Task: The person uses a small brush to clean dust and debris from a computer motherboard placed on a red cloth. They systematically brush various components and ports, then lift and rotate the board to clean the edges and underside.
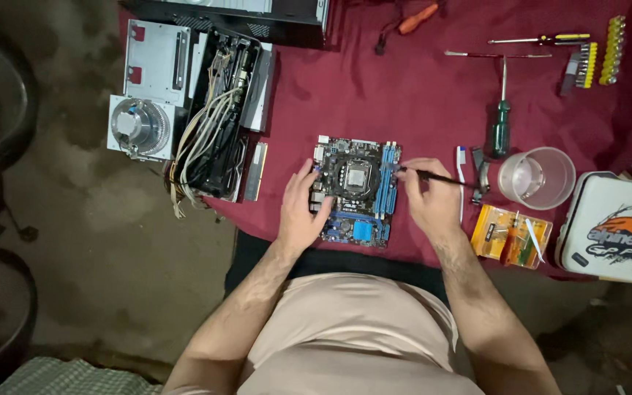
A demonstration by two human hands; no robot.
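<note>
Motherboard [356,192] lies flat on the dark red cloth [404,102], just ahead of the person, already out of the black computer case [257,18] at the top edge. Left hand [301,212] rests on the board's left edge, fingers spread and pressing down, steadying it. Right hand [427,199] is closed in a pinch around a thin dark-handled tool [433,176], probably a small brush; its tip sits at the blue memory slots [385,186] on the board's right side. CPU socket [355,175] in the centre stands bare, with no cooler on it; the cooler fan [139,126] sits in its frame well apart to the left, beside a power supply [217,117] with loose cable bundle and a metal drive bracket [156,62]. One memory stick [256,171] lies off the board to its left. Judged state: strip-down appears largely done, and work on the bare board is in hand at the slots; whether the rest of the board has been gone over cannot be told. To the right: clear plastic cup [537,178], green-handled screwdriver [500,121], orange box of small screwdrivers [512,235], white case [616,228]. Yellow bit set [600,55] at upper right.
</note>
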